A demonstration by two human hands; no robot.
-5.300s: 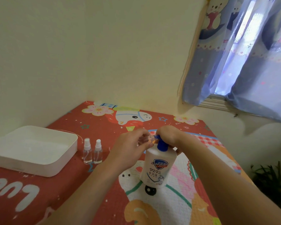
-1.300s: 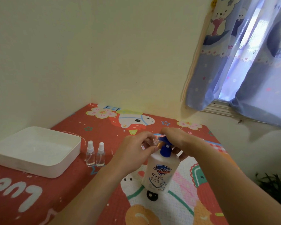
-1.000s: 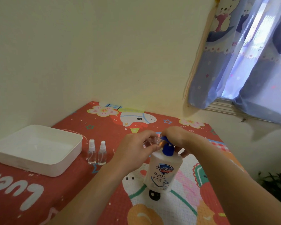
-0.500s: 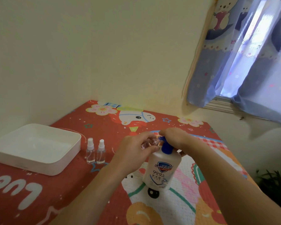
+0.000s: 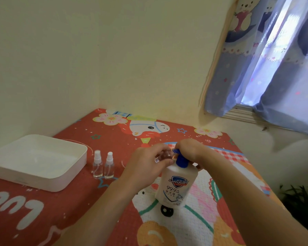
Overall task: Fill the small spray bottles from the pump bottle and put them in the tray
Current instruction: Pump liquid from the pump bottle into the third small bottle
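The left hand (image 5: 146, 167) is pinching a small clear spray bottle (image 5: 164, 155), tilted, with its open neck held against the blue nozzle of the pump bottle (image 5: 175, 185). The right hand (image 5: 188, 150) is curling over the blue pump head and pressing on it. The pump bottle is standing near the middle of the desk (image 5: 114, 139), on its bright cartoon cover.

The little bottle is looking thin-walled, light and smooth, so it is probably turning slippery if soap runs down its side; gripping it round the body just below the neck, as the fingers are doing, seems the safest hold. The pump bottle is looking heavy enough to stay put, yet tall, so pressing straight down seems wiser than pushing sideways.

Two capped spray bottles (image 5: 103, 166) are standing upright, touching or nearly so, just beside the right wall of the white tray (image 5: 68, 176), which is sitting at the desk's left edge. Those are best lifted by the body, not by the cap.
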